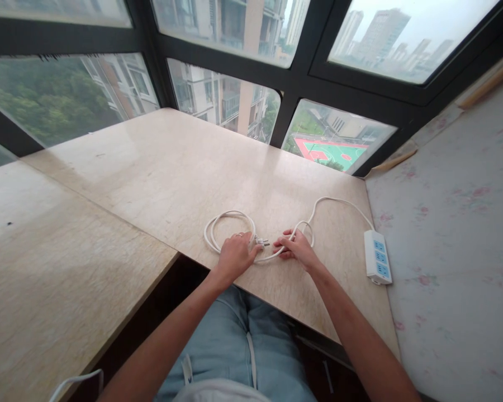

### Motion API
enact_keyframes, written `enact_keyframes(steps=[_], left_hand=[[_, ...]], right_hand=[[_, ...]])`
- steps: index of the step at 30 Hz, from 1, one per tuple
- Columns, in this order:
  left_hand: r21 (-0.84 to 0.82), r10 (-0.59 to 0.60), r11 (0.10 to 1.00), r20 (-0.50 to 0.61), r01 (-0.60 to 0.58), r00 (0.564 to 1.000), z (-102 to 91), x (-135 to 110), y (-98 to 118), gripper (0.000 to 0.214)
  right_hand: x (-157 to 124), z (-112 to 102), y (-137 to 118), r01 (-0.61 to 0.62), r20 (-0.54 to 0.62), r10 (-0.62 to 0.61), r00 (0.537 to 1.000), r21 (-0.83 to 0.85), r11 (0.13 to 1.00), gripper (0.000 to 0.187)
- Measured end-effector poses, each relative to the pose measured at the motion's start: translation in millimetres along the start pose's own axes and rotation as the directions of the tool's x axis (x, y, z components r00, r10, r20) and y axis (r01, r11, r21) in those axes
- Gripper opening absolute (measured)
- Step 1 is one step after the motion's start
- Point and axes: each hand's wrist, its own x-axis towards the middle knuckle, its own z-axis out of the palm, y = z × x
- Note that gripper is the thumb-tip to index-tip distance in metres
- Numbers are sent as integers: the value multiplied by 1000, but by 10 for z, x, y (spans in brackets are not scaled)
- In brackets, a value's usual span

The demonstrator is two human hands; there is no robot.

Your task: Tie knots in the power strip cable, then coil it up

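My left hand (237, 252) is closed on the white plug (257, 242) of a power cord, and its metal prongs point right. Loops of the white cord (207, 231) lie on the stone-look countertop around and behind that hand. My right hand (295, 248) pinches the same cord a little to the right, thumb over it, with a small loop around the fingers. From there the cord curves back and right to a white power strip (377, 258) with blue sockets, lying near the wall.
The beige countertop (151, 167) has a seam and a cut-out corner at the front left. Dark-framed windows (230, 100) border its far side. A flowered, papered wall (452, 251) stands on the right. Another white cable (77, 379) shows at the lower left.
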Motion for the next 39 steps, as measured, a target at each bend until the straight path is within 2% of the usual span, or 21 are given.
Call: enact_keyframes(steps=[2, 6, 13, 20, 24, 27, 32, 36, 39], left_hand=[[-13, -41, 999, -22, 41, 999, 44, 24, 55, 25], [-45, -47, 998, -29, 45, 998, 99, 47, 132, 20], [-126, -50, 991, -49, 43, 998, 182, 26, 231, 19], [-417, -124, 906, -86, 77, 989, 265, 39, 153, 33], [-503, -177, 852, -10, 148, 984, 248, 36, 157, 39], [-523, -172, 836, 37, 166, 984, 236, 27, 203, 39], [-461, -168, 875, -2, 148, 986, 281, 21, 248, 37], [-434, -132, 895, -35, 104, 991, 316, 54, 187, 38], [-497, -196, 852, -14, 163, 981, 307, 114, 124, 44]], right_hand=[[-28, 20, -5, -15, 67, 14, 998, 12, 1000, 37], [-60, 62, -9, -42, 163, 32, 986, 61, 997, 43], [-20, 74, 104, -21, 128, 7, 992, 108, 994, 39], [-23, 60, 50, -62, 210, 37, 977, 116, 991, 35], [-14, 64, 0, -79, 243, 60, 968, 70, 994, 29], [3, 37, -1, -65, 306, 47, 951, 49, 997, 27], [-1, -15, -7, -45, 425, 21, 905, 46, 998, 27], [-14, 34, -18, -25, 355, 18, 935, 15, 1000, 21], [7, 111, 8, 27, 225, -13, 974, -57, 998, 19]])
